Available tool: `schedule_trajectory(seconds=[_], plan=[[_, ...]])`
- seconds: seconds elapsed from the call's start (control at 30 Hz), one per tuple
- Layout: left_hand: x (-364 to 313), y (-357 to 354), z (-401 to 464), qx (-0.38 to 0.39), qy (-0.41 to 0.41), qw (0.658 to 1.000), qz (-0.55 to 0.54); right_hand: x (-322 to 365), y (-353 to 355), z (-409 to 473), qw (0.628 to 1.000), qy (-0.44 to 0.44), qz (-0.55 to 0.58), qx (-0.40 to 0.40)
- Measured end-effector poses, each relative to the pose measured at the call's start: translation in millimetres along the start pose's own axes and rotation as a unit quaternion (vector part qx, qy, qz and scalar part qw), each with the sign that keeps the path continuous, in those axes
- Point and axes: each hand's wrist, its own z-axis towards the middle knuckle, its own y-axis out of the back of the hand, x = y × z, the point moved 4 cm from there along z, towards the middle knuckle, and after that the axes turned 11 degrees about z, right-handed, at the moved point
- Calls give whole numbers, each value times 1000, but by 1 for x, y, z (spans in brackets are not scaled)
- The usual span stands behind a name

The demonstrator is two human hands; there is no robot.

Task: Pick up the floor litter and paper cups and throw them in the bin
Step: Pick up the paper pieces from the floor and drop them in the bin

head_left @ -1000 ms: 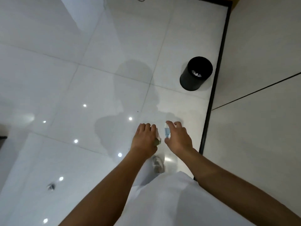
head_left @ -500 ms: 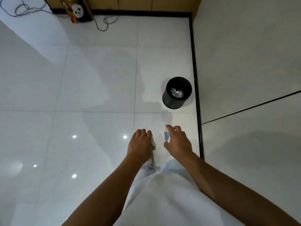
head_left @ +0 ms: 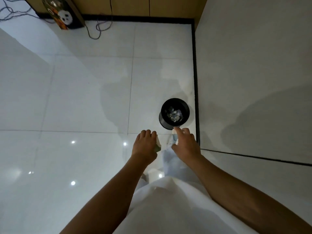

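Here the left hand (head_left: 145, 146) curls its fingers round a small white-and-green scrap of litter (head_left: 158, 146), and the right hand (head_left: 184, 146) pinches a pale blue-and-white paper piece (head_left: 174, 138) between thumb and forefinger, both just short of the round black plastic bin (head_left: 163, 120) standing by the dark skirting. The drop should go best if each hand is carried fully over the bin's mouth, where crumpled paper already lies, before the fingers let go, since light scraps released at the near rim could flutter back onto the glossy white tile floor (head_left: 84, 98).

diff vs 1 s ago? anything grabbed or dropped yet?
The person has walked up to the black bin: it now sits just ahead of the right hand, and the far wall has come into view. Nothing dropped. The left hand and right hand each keep their grip on a small piece of litter.
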Motion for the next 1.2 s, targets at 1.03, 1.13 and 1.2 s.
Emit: schedule_trajectory(seconds=[1.03, 1.13, 1.2], plan=[[-50, -58, 279, 69, 75, 988, -119, -147, 9, 256, 982, -101, 152, 46], [-64, -62, 309, 136, 72, 983, -103, -163, 16, 253, 981, -118, 151, 40], [-67, -64, 319, 151, 82, 981, -94, -166, 20, 253, 982, -119, 143, 40]])
